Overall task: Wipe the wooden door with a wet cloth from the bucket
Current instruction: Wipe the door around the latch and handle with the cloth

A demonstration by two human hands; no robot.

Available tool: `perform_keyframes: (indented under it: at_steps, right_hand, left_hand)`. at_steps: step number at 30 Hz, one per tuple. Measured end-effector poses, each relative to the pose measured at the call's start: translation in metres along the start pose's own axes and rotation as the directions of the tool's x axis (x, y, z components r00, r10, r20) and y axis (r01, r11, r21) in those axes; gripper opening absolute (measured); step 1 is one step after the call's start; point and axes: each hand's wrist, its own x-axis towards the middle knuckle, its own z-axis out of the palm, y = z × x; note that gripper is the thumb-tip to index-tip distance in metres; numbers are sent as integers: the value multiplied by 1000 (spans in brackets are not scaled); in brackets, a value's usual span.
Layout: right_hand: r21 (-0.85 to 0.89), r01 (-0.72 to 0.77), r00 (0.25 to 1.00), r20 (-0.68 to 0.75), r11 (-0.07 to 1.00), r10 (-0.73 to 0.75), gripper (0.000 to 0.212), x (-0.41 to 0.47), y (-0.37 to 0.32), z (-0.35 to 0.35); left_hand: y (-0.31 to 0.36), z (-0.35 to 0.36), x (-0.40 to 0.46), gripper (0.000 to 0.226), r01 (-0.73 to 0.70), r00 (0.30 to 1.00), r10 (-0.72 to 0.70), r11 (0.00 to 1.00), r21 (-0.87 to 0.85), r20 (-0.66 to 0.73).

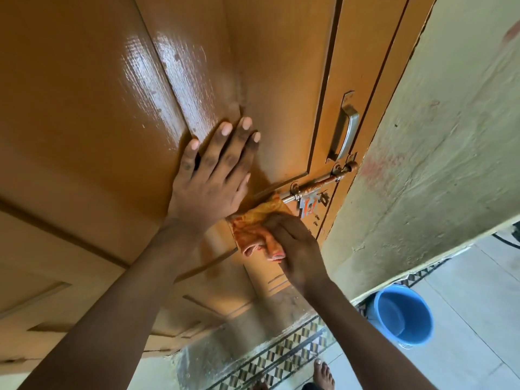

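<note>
The orange-brown wooden door [98,114] fills the left and middle of the head view, with a glossy wet sheen on its upper panel. My left hand [213,175] lies flat against the door, fingers spread, holding nothing. My right hand [295,243] presses an orange patterned cloth [253,226] onto the door just below the sliding bolt [318,184]. A blue bucket [402,316] with water in it stands on the floor at lower right, apart from both hands.
A metal pull handle [344,128] is fixed above the bolt near the door's right edge. A pale green wall [439,153] borders the door on the right. Patterned floor tiles [281,358] and my bare foot [323,372] show below.
</note>
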Motion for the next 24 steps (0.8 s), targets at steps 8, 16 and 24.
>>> perform_keyframes:
  at_steps: [8, 16, 24]
  right_hand:
    - [346, -418, 607, -582, 840, 542, 49, 26, -17, -20]
    - [-290, -218, 976, -70, 932, 207, 44, 16, 27, 16]
    - [335, -220, 958, 253, 916, 137, 36, 30, 24, -42]
  left_hand:
    - [2, 2, 1, 66, -5, 999, 5, 1000, 0, -35]
    - [3, 5, 0, 66, 2, 999, 1, 999, 49, -47]
    - [2, 7, 2, 70, -6, 998, 14, 994, 113, -68]
